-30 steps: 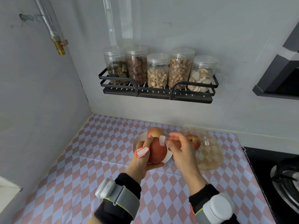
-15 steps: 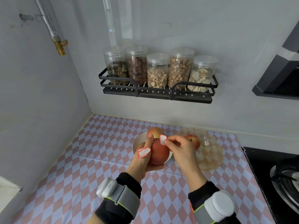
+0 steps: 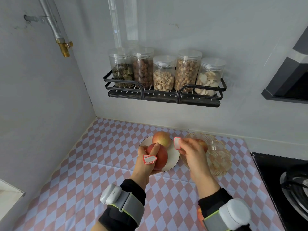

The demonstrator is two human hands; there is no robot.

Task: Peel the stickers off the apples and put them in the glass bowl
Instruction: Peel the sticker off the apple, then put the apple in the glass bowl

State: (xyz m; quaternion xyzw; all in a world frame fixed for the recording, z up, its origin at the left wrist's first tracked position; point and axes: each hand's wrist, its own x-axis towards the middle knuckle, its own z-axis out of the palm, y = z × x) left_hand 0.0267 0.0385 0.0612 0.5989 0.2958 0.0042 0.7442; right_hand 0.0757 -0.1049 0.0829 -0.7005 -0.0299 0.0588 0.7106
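Red apples, I count three: one gripped in my left hand (image 3: 145,160), a sticker (image 3: 149,159) stuck to its fingers; one on the white plate (image 3: 173,157); one in the glass bowl (image 3: 220,157). Right hand (image 3: 194,153) fingers pinch a second sticker (image 3: 177,143).

There is one view only, from a wide-angle camera on the person's head. It looks forward and down into a counter corner: the checked counter (image 3: 93,164) fills the lower half, the wall shelf (image 3: 164,95) sits ahead at mid-height, and both wrists enter close at the bottom edge. Straight lines bend near the borders.
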